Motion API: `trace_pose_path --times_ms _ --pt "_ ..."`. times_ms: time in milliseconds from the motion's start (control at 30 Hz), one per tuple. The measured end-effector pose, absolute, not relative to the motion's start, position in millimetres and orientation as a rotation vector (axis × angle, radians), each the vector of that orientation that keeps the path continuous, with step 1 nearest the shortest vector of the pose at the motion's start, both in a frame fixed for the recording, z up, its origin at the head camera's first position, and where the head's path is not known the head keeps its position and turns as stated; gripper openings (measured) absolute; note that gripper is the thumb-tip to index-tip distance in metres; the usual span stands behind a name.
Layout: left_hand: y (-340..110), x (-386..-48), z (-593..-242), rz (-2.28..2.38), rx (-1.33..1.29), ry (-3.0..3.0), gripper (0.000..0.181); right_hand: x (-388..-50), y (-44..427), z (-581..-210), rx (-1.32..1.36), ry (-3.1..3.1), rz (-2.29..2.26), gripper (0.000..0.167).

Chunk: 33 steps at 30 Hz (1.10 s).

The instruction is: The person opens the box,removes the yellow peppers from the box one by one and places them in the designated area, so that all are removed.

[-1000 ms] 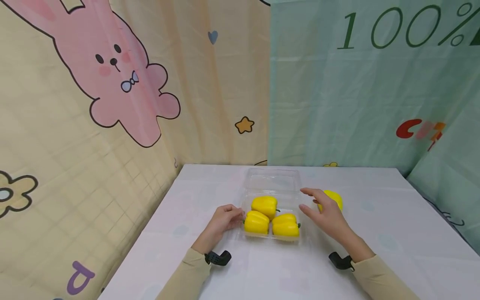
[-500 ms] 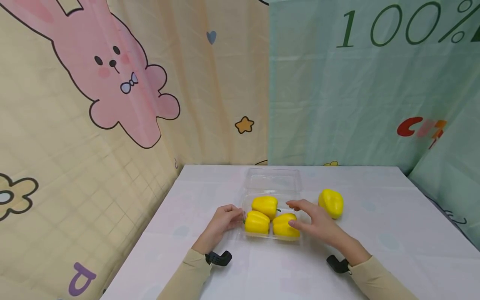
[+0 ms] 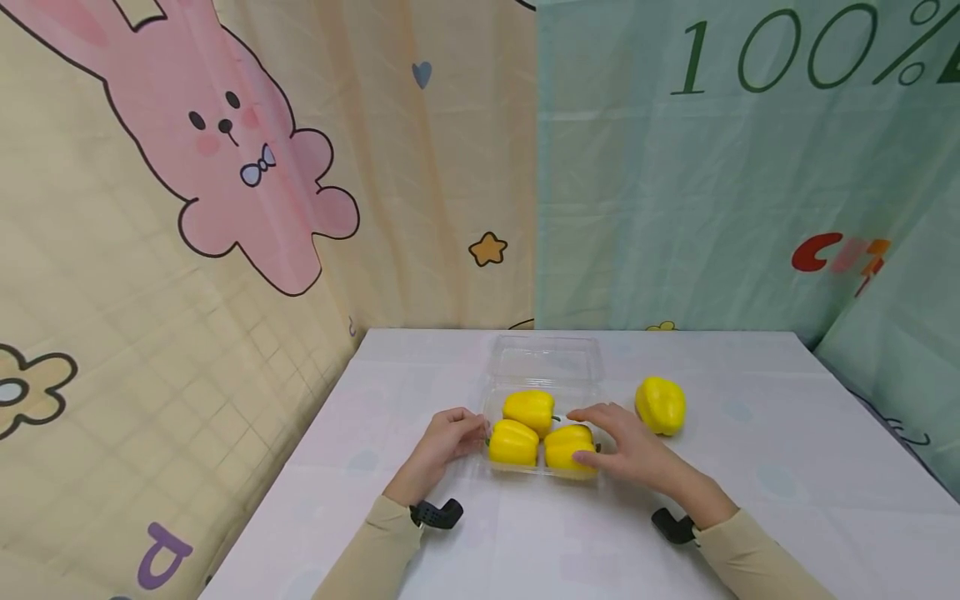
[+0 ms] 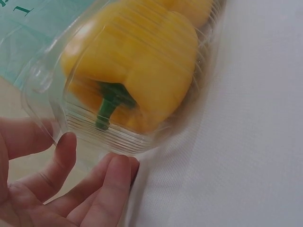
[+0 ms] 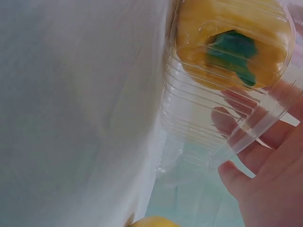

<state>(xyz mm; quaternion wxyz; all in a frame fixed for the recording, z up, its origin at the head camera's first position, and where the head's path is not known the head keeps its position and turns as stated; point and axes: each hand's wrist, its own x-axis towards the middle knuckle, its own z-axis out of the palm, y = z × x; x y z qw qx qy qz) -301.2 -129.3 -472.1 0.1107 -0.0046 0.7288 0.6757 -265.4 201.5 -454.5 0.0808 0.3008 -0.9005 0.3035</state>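
Three yellow bell peppers lie in a clear plastic clamshell container, its lid folded back. My left hand holds the container by its left side; in the left wrist view a stemmed pepper shows through the wall there. Inside the container, my right hand grips the front right bell pepper, thumb at its near side and fingers behind it. Through the plastic, the right wrist view shows those fingers beside the pepper. The back pepper and front left pepper sit alongside.
A further yellow bell pepper rests on the white tabletop, right of the container and behind my right hand. Printed curtains hang along the back and left side, and a green one on the right.
My right hand has moved left from beside the loose pepper into the container and down onto the front right pepper. The loose pepper has come into full view. My left hand stays put.
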Motion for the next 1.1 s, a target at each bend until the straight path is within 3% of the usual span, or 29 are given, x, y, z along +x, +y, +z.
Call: trace_pose_path --times_ms 467,833,1100 --pt "-129.7 -298.2 -472.7 2.003 0.024 2.118 0.024 -269.2 201.8 -457.5 0.944 -2.743 0.863 0.067" --pt "-130.4 -299.8 -474.9 2.0 -0.007 2.134 0.023 -266.6 195.6 -455.5 0.687 -2.88 0.98 0.066" --pt "-129.6 -300.9 -473.8 2.004 -0.001 2.121 0.024 -268.5 194.1 -456.3 0.681 -2.835 0.976 0.062"
